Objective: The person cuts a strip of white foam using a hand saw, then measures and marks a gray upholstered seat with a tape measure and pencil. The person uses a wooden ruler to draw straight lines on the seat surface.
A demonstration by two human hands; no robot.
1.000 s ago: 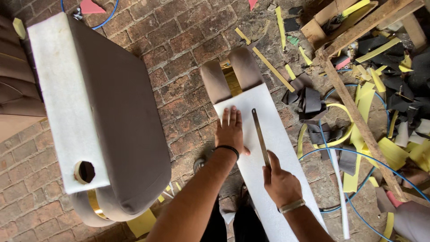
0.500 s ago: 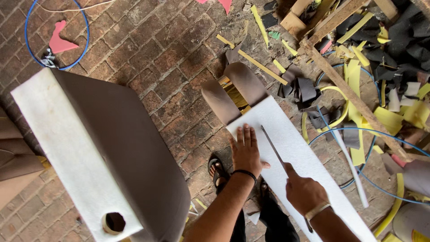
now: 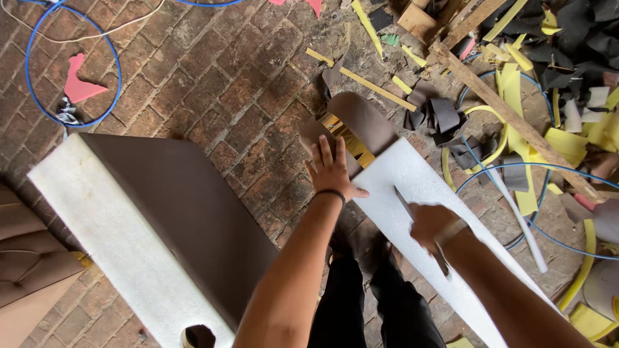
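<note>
The left hand (image 3: 332,171) lies flat and open, fingers spread, pressing on the near edge of a brown leather-like panel (image 3: 364,119) where that panel meets a long white foam sheet (image 3: 425,219). A dark band sits around its wrist. The right hand (image 3: 431,222) is closed in a fist around the handle of a thin blade (image 3: 405,203), whose dark tip rests on the white foam sheet just ahead of the knuckles; the hand is blurred, so the tool's exact kind is hard to tell.

The foam sheet runs diagonally from the brown panel down toward the lower right, lying over the person's legs in dark trousers (image 3: 364,303). A strip of yellow shows under the brown panel.

To the left stands a large upholstered piece (image 3: 167,219), brown on its broad face with a white foam edge and a round hole near its lower end. The brick floor (image 3: 213,84) carries yellow foam offcuts (image 3: 516,84), dark scraps, a wooden batten (image 3: 509,116) and a blue hoop of tubing (image 3: 71,64).
</note>
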